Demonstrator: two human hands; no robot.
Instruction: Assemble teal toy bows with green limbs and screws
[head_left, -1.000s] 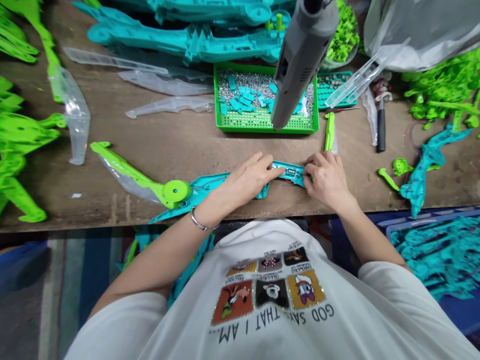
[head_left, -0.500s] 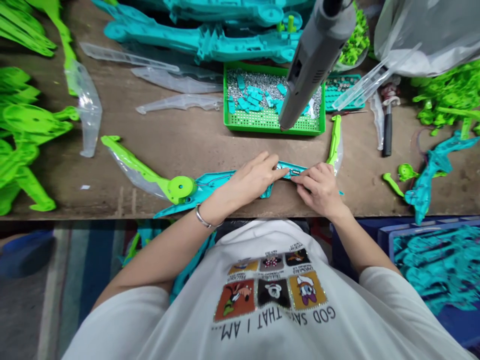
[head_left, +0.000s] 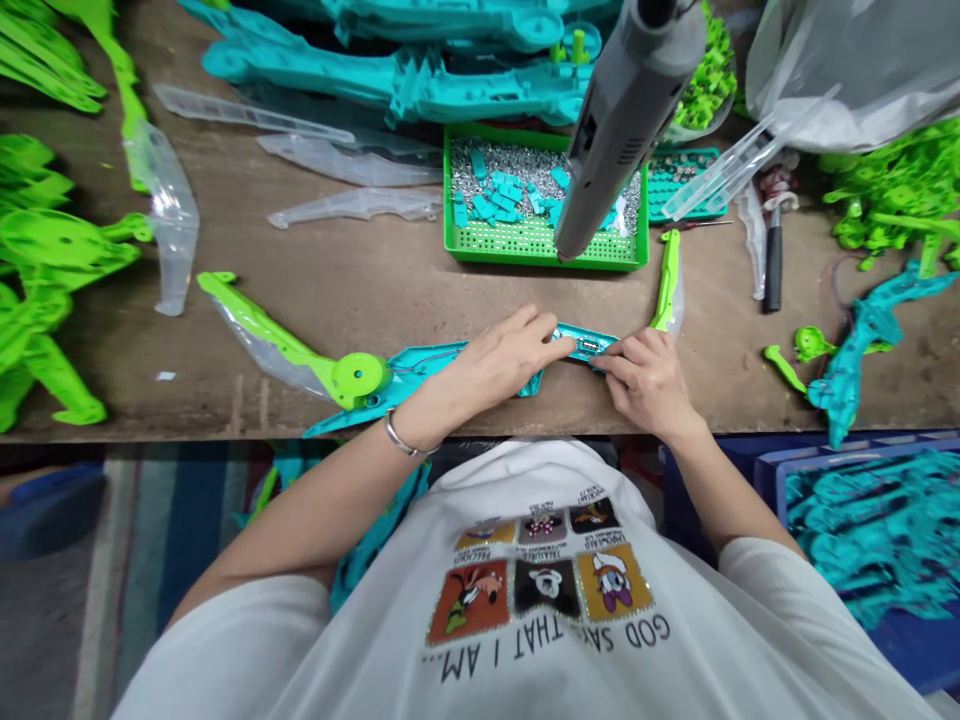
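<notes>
A long teal plastic toy shell [head_left: 424, 372] lies along the front edge of the table, its inner side up, with thin wires in it. My left hand [head_left: 506, 350] is laid over its middle, gripping it with the fingertips near small metal parts in the handle section. My right hand [head_left: 649, 378] pinches the shell's right end between thumb and curled fingers. Whether a small piece is also in that pinch is hidden. A lime-green arm with a round disc [head_left: 358, 378] sits on the shell's left end. Another lime-green arm with a clear blade [head_left: 666, 285] stands beyond my right hand.
A green basket [head_left: 547, 255] holds screws and small teal pieces. Over it hangs a grey power screwdriver [head_left: 611, 140]. Clear blades [head_left: 356, 205], stacked teal shells [head_left: 480, 85], lime-green parts [head_left: 60, 240] and a black-handled hammer [head_left: 773, 265] lie around. A blue crate [head_left: 772, 470] stands at lower right.
My right hand has shifted slightly right along the shell, baring more of the metal parts inside the handle. My left hand stays in place on the shell.
</notes>
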